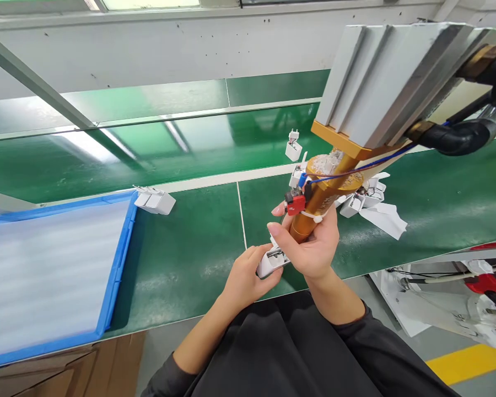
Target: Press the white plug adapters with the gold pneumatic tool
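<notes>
My left hand is closed around a white plastic charger housing, its open side up and small parts showing inside. My right hand wraps the lower end of a gold-coloured metal hand tool that carries a red switch. Above, the tool joins a large silver ribbed block with thin wires and black hose fittings. The tool's lower end points down at the housing; my right hand hides whether they touch.
To the left lies a blue tray with a white lining. White housings stand at its corner. Another open housing with a plug sits farther back. More white parts and a white paper piece lie right of the tool on the green bench.
</notes>
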Tool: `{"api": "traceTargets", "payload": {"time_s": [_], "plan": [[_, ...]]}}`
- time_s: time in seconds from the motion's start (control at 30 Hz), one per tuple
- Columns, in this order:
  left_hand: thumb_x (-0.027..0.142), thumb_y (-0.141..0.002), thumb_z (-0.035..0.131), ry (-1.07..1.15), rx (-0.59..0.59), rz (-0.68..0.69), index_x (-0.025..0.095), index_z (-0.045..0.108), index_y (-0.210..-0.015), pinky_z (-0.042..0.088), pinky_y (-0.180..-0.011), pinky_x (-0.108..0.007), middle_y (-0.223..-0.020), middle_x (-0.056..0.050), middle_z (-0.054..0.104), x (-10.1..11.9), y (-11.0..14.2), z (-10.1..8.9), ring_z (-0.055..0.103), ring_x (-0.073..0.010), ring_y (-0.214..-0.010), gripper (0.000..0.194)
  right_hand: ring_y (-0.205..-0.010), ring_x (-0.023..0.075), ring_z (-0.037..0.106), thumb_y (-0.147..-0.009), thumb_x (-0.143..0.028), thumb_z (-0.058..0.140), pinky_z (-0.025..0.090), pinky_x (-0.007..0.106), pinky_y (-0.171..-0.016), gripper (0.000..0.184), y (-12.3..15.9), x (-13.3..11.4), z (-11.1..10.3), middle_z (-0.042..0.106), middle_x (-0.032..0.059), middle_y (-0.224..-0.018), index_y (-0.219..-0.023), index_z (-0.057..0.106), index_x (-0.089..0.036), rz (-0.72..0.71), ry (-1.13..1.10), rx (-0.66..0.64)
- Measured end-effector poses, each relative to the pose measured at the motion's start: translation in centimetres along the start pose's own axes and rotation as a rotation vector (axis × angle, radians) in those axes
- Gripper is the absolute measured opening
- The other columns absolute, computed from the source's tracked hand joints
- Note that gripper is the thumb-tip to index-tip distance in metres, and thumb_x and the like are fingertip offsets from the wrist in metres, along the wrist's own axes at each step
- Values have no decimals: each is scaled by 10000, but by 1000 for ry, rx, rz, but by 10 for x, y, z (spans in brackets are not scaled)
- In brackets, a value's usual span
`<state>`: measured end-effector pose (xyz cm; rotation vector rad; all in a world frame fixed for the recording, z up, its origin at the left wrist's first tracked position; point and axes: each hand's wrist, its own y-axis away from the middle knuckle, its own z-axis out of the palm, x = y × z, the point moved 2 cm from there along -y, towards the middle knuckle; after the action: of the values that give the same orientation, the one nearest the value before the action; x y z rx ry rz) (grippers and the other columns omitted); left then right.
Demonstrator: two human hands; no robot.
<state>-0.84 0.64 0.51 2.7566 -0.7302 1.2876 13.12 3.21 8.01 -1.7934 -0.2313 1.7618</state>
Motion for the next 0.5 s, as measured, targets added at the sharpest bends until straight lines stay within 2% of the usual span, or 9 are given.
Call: {"api": "traceTargets", "payload": {"time_s": [0.13, 0.23, 0.37, 0.5], "plan": [[288, -812, 614, 63, 26, -103, 167, 623, -1066, 549, -698, -337, -882, -67, 722, -9, 3, 16, 679, -216, -749, 282, -569, 149, 635, -760, -295, 785, 606, 372, -697, 408, 0, -1, 4, 589, -89, -641, -995, 452, -284, -16, -36, -1], [292, -797, 635, 180, 48, -165, 174, 605, -1045, 574, -759, -353, -901, -66, 724, -7, 1, 29, 702, -224, -797, 276, -566, 143, 633, -757, -278, 788, 603, 366, -691, 418, -1, -2, 8, 596, -88, -657, -995, 445, -284, -29, -58, 8], [319, -790, 664, 267, 90, -150, 200, 579, -1048, 584, -831, -375, -930, -67, 719, 2, -5, 39, 706, -230, -843, 296, -637, 173, 659, -737, -276, 799, 604, 383, -715, 420, -1, -6, 13, 559, -91, -616, -980, 457, -280, -17, -45, 29], [323, -782, 679, 295, 152, -146, 201, 568, -1102, 593, -830, -394, -1028, -105, 713, 6, -9, 41, 713, -265, -906, 361, -557, 142, 587, -758, -227, 746, 593, 370, -707, 336, 0, -8, 12, 522, -104, -575, -969, 489, -274, -17, -25, 53]]}}
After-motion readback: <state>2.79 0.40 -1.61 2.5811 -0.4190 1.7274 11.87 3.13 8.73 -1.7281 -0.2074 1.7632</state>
